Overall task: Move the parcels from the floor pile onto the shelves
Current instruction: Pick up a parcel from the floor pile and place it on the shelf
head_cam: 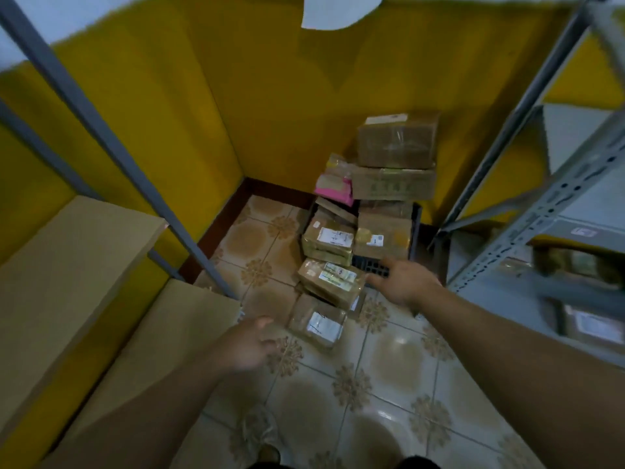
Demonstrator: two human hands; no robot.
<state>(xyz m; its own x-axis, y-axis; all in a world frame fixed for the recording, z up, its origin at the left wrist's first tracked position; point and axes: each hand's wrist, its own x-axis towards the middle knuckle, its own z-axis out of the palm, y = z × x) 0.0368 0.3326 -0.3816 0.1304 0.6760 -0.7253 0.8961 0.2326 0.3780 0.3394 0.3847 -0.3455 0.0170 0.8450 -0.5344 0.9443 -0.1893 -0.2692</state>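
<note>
1. Head view: both arms were stretched forward and down over the tiled floor [389, 367], and neither hand held anything.
2. The left hand [248, 343] hung with its fingers loose and slightly spread, though blur hid the fingertips. It was just short of a flat parcel [318, 324] lying on the tiles ahead of it and to its right, and not touching it.
3. The right hand [406, 286] was opened, fingers straight and pointing ahead, with the fingertips over the near rim of a black crate [372, 265]. I cannot tell whether they touched it.
4. A taped parcel [333, 282] lay tilted just left of the right hand, resting partly on the flat parcel.
5. The pile of parcels [338, 242] rose beyond both hands, in and around the crate and against the yellow wall [270, 113]. A pink parcel [333, 191] sat behind the hands' reach, and a large top box [397, 140] stood highest, on another carton.
6. To the right of the right hand stood grey metal shelves [541, 214], with a shelved parcel [592, 328] on a low level.
7. To the left of the left hand, a left rack [101, 130] carried plain cardboard sheets [77, 265].
</note>
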